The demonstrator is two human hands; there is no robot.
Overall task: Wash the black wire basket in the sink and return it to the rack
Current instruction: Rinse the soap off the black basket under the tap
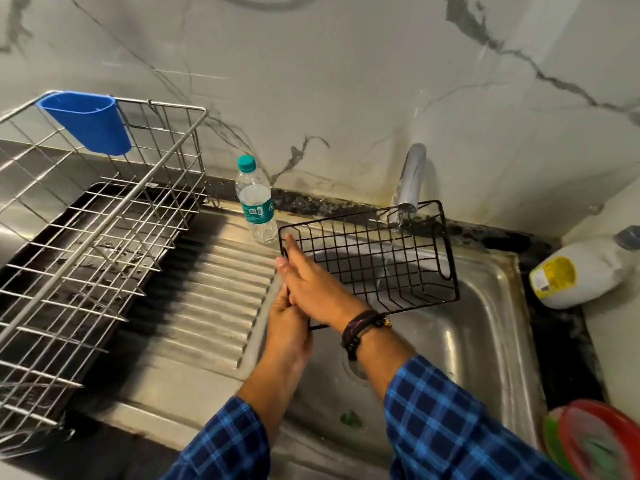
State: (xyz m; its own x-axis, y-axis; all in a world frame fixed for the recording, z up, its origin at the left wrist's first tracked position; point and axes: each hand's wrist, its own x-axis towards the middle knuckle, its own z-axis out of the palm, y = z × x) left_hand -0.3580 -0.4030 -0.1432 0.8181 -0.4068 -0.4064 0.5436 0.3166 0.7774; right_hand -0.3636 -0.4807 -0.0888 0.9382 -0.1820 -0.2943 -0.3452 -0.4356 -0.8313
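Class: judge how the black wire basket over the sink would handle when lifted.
Probably stiff: the black wire basket keeps shape held at one end. Likely light, mostly open gaps. Possibly slippery, wet under the running tap.

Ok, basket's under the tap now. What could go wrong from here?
1. The black wire basket is held at one end only: the left hand grips its near corner, the right hand lies flat on it. Wet wire could slip and drop into the sink.
2. The water bottle stands just behind the basket's left end; a swing toward the rack could topple it.
3. Its far rim is close to the tap and could knock it.
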